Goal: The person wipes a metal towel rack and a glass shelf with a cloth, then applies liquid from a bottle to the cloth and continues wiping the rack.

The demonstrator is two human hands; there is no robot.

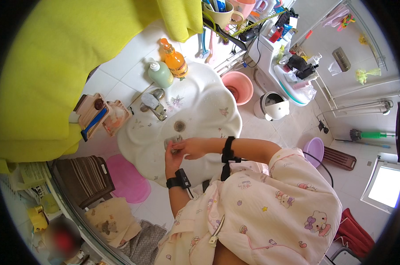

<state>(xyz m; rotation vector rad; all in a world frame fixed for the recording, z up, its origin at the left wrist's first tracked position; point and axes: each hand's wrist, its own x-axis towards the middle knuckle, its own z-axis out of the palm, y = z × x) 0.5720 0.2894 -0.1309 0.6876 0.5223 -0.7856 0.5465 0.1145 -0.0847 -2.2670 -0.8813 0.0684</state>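
Observation:
Over the near part of the white shell-shaped sink, my two hands are close together. A small grey, crumpled cloth-like thing shows at the fingertips; its exact kind I cannot make out. Closed around its near side is my left hand. From the right, my right hand reaches across with its fingers bent onto the same thing. Both wrists wear black bands with small devices. Beyond the hands lie the drain and the metal faucet.
Behind the sink stand a green pump bottle and an orange pump bottle. Soap dishes with a blue razor sit at its left. A pink bucket and a white bin are on the floor at right.

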